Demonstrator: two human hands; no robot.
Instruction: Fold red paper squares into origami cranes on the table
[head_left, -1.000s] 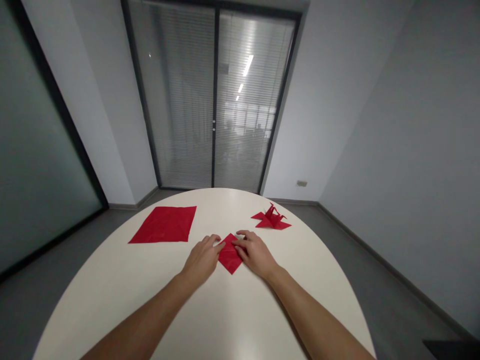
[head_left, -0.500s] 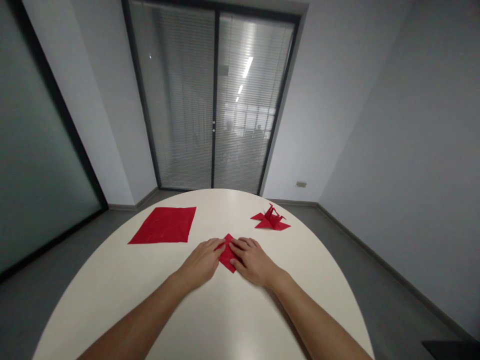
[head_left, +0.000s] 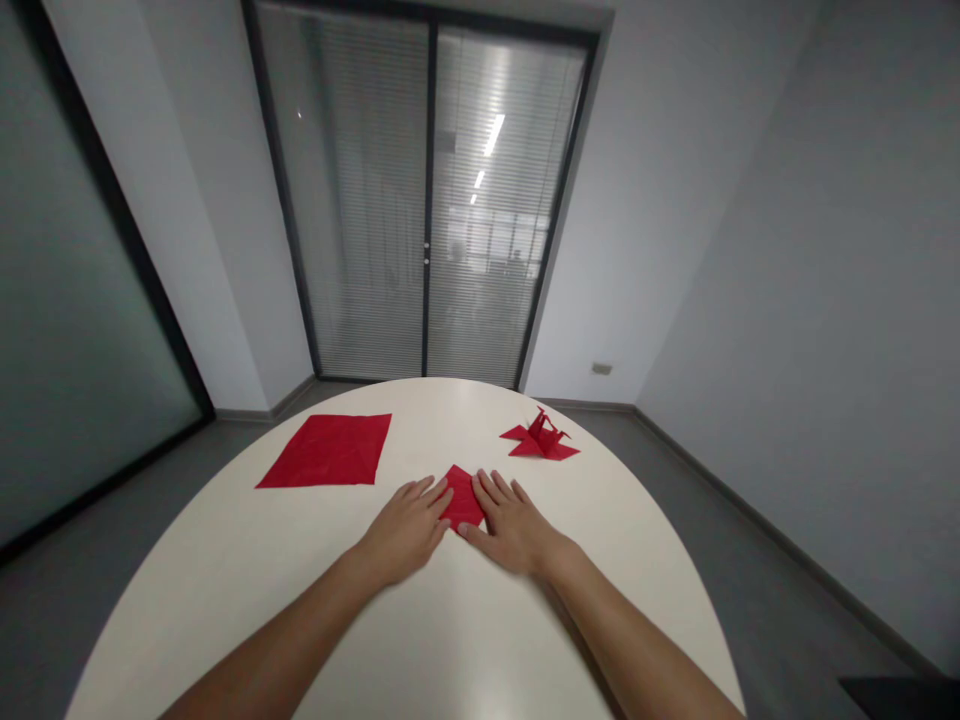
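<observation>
Nearest the camera it's just two bare forearms coming in over the white round table (head_left: 450, 640), one from each side.

The left hand (head_left: 409, 525) and the right hand (head_left: 514, 525) both lie flat, palms down, fingers straight and only slightly fanned. Neither is curled around or pinching anything. They're pressing on the small folded red paper piece (head_left: 461, 497), which sits right between them. The left fingertips rest on its left edge and the right fingers on its right edge, with the thumbs almost meeting at its near corner.

The piece looks like a diamond, with its long axis running near to far and its far point poking out past the fingertips. Its near half is mostly covered, so I can't see the creases there. Neither hand is closer, it's dead centre between them.

Further out on the left, well apart from the hands, lies a flat red square paper sheet (head_left: 328, 450), unfolded. Far right there's a red folded paper crane (head_left: 541, 440) with its wings spread.

That makes three red paper things: one folded piece, one flat sheet and one crane.

Beyond the table are grey-framed glass doors with blinds (head_left: 427, 200).
</observation>
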